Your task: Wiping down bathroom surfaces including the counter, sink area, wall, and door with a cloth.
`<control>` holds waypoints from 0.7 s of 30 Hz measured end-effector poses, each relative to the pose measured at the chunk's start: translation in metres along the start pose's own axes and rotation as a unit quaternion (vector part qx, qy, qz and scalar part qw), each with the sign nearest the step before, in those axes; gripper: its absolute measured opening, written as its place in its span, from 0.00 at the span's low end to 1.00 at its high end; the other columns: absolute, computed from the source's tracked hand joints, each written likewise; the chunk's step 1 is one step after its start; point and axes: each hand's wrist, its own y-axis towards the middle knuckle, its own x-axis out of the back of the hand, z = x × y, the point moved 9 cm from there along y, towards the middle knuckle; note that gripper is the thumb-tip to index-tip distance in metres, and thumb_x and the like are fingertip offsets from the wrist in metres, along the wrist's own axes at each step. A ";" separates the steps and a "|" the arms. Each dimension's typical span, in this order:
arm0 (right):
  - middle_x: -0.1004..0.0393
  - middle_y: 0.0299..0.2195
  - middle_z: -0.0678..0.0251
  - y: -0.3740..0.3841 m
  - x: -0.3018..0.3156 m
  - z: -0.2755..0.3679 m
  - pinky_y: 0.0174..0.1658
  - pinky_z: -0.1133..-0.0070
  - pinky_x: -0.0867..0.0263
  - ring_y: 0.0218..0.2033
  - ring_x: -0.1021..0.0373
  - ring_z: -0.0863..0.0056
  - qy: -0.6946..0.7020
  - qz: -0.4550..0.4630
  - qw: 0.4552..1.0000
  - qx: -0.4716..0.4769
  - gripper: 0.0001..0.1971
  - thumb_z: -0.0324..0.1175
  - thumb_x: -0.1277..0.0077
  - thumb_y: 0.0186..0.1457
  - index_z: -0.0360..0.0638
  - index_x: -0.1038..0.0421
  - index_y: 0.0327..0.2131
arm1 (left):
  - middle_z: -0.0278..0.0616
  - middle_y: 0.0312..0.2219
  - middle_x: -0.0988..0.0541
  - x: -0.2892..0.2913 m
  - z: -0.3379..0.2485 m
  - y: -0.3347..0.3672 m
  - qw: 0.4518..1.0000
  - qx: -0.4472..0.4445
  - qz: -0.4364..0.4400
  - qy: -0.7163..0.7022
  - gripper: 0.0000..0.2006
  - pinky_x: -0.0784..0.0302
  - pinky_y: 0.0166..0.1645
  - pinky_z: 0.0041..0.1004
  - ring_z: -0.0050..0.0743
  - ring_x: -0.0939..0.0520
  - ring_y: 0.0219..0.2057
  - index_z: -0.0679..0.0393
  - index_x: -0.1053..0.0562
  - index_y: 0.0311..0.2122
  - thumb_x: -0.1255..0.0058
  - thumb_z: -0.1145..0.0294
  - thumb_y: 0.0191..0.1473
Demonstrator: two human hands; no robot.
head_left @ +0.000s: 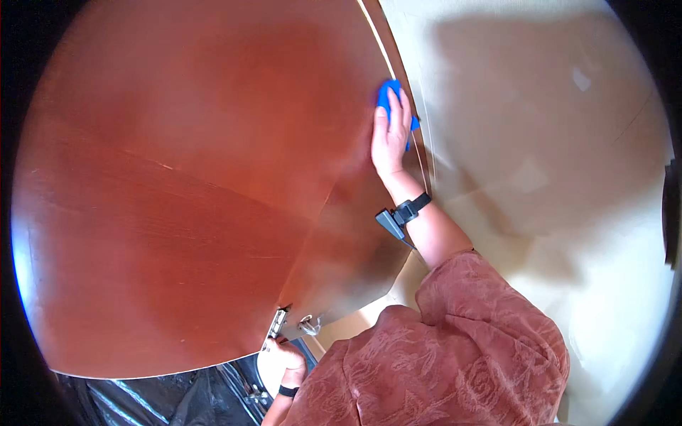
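My right hand, with a dark strap and small device on its wrist, presses a blue cloth against the door frame's edge strip. Its fingers lie over the cloth, and a corner of cloth shows beside them. Reddish-brown and wooden, the door fills the left and middle of the view. Low down, my left hand grips the door's edge just below a metal lock plate; some of its fingers are hidden. A shiny metal handle or keys sits right of the plate.
A beige wall with a large shadow stands to the right. Black plastic sheeting lies beyond the door's lower edge. Part of a white rounded object shows beside my left hand. A dark object is at the far right rim.
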 end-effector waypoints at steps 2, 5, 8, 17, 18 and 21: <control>0.40 0.63 0.48 -0.021 0.002 -0.054 0.66 0.61 0.48 0.63 0.42 0.48 -0.001 -0.009 0.996 -0.086 0.24 0.42 0.56 0.68 0.40 0.35 0.61 | 0.32 0.34 0.26 0.001 0.000 0.003 0.999 -0.019 0.033 0.005 0.19 0.32 0.38 0.26 0.21 0.28 0.36 0.56 0.27 0.37 0.62 0.51 0.68; 0.40 0.63 0.47 -0.078 -0.001 -0.127 0.68 0.63 0.49 0.64 0.43 0.49 -0.009 0.004 0.968 -0.250 0.26 0.46 0.61 0.69 0.40 0.38 0.63 | 0.34 0.35 0.24 0.024 0.010 0.003 0.999 0.002 -0.024 0.048 0.21 0.31 0.36 0.28 0.22 0.28 0.36 0.57 0.26 0.37 0.63 0.51 0.69; 0.41 0.64 0.46 -0.113 0.029 -0.202 0.68 0.62 0.51 0.66 0.45 0.50 0.000 -0.016 0.926 -0.378 0.29 0.48 0.61 0.69 0.40 0.40 0.64 | 0.34 0.44 0.25 0.014 0.037 0.007 0.990 0.034 0.085 0.106 0.27 0.35 0.46 0.30 0.27 0.28 0.42 0.55 0.27 0.46 0.60 0.38 0.64; 0.39 0.62 0.49 -0.002 -0.011 0.095 0.65 0.55 0.49 0.63 0.43 0.47 0.020 0.032 0.998 0.046 0.22 0.39 0.50 0.63 0.45 0.33 0.59 | 0.36 0.37 0.24 0.014 0.012 0.004 0.997 0.011 0.029 0.074 0.21 0.31 0.42 0.27 0.24 0.27 0.37 0.58 0.26 0.40 0.64 0.51 0.70; 0.41 0.63 0.50 -0.002 -0.014 0.123 0.65 0.52 0.52 0.65 0.45 0.46 0.049 0.040 0.995 0.078 0.23 0.41 0.49 0.62 0.48 0.32 0.59 | 0.36 0.35 0.25 0.016 0.007 0.003 0.996 -0.006 0.017 0.084 0.21 0.32 0.40 0.26 0.23 0.28 0.36 0.57 0.26 0.39 0.64 0.50 0.70; 0.47 0.68 0.53 -0.037 -0.009 0.159 0.66 0.42 0.61 0.69 0.51 0.45 0.070 0.107 0.984 0.128 0.24 0.44 0.47 0.61 0.55 0.32 0.60 | 0.35 0.33 0.27 0.010 0.007 0.007 0.996 -0.027 0.009 0.086 0.23 0.33 0.38 0.25 0.23 0.29 0.33 0.57 0.27 0.38 0.65 0.47 0.69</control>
